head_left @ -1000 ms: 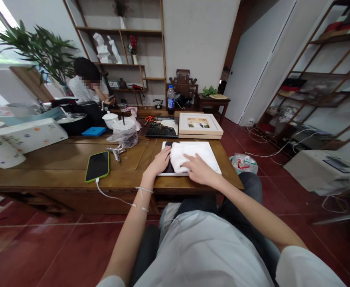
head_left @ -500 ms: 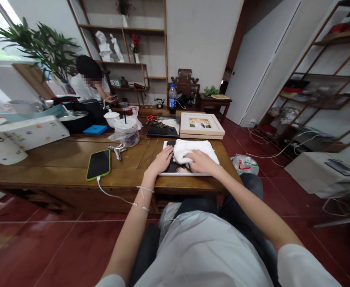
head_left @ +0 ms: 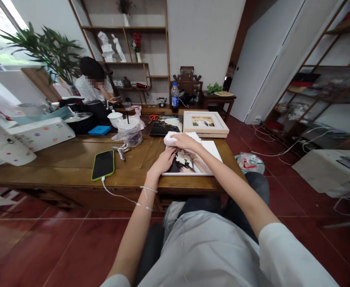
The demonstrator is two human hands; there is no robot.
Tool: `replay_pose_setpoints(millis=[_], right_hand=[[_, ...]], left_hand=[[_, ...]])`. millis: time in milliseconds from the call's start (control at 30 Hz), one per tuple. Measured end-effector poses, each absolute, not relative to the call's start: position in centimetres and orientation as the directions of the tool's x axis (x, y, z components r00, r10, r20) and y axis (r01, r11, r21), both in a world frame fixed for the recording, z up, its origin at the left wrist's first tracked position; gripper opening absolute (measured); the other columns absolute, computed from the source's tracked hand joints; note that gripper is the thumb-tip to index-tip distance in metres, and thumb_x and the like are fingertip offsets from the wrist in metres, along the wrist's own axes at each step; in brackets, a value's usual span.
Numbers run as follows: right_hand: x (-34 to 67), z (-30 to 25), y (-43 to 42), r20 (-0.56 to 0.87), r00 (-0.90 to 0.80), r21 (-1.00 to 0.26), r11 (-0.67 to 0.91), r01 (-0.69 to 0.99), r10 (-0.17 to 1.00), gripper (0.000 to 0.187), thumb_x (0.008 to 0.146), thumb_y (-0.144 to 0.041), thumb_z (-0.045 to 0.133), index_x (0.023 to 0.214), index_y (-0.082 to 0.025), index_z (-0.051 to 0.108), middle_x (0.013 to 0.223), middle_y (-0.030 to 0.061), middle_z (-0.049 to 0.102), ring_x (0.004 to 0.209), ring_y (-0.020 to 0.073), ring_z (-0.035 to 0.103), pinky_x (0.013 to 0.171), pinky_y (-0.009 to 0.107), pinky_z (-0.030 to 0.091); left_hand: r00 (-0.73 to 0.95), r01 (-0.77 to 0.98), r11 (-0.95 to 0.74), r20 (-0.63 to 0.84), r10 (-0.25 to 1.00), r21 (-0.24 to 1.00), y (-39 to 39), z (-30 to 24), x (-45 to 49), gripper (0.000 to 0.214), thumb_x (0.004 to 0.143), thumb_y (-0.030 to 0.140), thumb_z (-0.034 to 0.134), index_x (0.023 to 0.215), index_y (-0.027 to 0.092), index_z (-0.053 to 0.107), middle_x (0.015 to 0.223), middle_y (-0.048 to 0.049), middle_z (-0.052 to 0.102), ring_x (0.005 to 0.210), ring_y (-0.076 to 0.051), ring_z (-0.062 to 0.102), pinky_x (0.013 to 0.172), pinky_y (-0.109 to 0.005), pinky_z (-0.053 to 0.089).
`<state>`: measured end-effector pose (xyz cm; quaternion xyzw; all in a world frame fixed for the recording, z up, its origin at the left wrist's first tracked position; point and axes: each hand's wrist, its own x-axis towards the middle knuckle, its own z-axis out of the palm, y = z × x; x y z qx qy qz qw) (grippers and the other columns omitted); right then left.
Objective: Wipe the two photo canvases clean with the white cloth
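Note:
A white-bordered photo print (head_left: 192, 161) lies flat near the front edge of the wooden table (head_left: 73, 159). My left hand (head_left: 164, 159) rests on the print's left edge with its fingers spread flat. My right hand (head_left: 184, 140) presses a crumpled white cloth (head_left: 171, 139) against the far left corner of the print, fingers curled over the cloth. Both forearms reach forward from my lap.
A light wooden picture frame (head_left: 204, 123) and a dark photo (head_left: 165, 126) lie behind the print. A green-cased phone (head_left: 103, 164) on a cable, metal clips (head_left: 121, 150), a lidded plastic cup (head_left: 128, 131) and white boxes (head_left: 40, 133) sit to the left. Another person (head_left: 92, 89) sits at the far end.
My right hand has slid the white cloth away from me, from the print's middle to its far left corner, uncovering the picture. The left hand has stayed on the print's left edge.

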<state>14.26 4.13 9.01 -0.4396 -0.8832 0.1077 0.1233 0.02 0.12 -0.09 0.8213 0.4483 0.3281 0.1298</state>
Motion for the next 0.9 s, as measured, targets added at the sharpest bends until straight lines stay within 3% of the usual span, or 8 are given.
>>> replay_pose_setpoints(millis=[133, 333, 500, 900], right_hand=[[18.2, 8.6, 3.8, 0.131, -0.557, -0.303, 0.568, 0.766, 0.82, 0.034, 0.075, -0.017, 0.043, 0.1, -0.018, 0.066, 0.104, 0.0039, 0.07, 0.091, 0.0219, 0.062, 0.08, 0.025, 0.042], [26.4, 7.8, 2.8, 0.165, -0.445, -0.287, 0.475, 0.832, 0.88, 0.05, 0.072, -0.01, 0.041, 0.118, -0.01, 0.059, 0.129, 0.0116, 0.056, 0.115, 0.0265, 0.052, 0.098, 0.032, 0.036], [29.2, 7.2, 2.3, 0.19, -0.396, -0.272, 0.436, 0.858, 0.898, 0.049, 0.072, -0.01, 0.04, 0.117, -0.009, 0.059, 0.127, 0.0112, 0.058, 0.115, 0.0258, 0.053, 0.097, 0.032, 0.037], [26.6, 7.4, -1.9, 0.179, -0.471, -0.184, 0.5, 0.846, 0.864, 0.049, 0.068, -0.006, 0.04, 0.109, -0.014, 0.065, 0.112, 0.011, 0.066, 0.1, 0.0262, 0.058, 0.088, 0.031, 0.039]], left_hand=[[0.378, 0.663, -0.546, 0.4, 0.835, 0.513, 0.3, -0.3, -0.1, 0.04, 0.09, 0.025, 0.033, 0.125, 0.013, 0.05, 0.139, -0.0124, 0.046, 0.132, -0.022, 0.038, 0.11, -0.041, 0.029], [0.366, 0.677, -0.521, 0.377, 0.851, 0.52, 0.4, -0.5, -0.1, 0.041, 0.091, 0.026, 0.033, 0.126, 0.013, 0.05, 0.14, -0.0126, 0.044, 0.132, -0.022, 0.037, 0.11, -0.041, 0.029], [0.369, 0.681, -0.519, 0.37, 0.853, 0.516, 0.3, -0.3, 0.0, 0.042, 0.091, 0.026, 0.033, 0.126, 0.012, 0.05, 0.14, -0.0135, 0.044, 0.133, -0.022, 0.037, 0.11, -0.041, 0.029], [0.379, 0.669, -0.529, 0.372, 0.847, 0.522, 0.6, -0.5, -0.1, 0.042, 0.09, 0.025, 0.034, 0.126, 0.01, 0.05, 0.14, -0.0148, 0.044, 0.133, -0.022, 0.036, 0.112, -0.04, 0.027]])
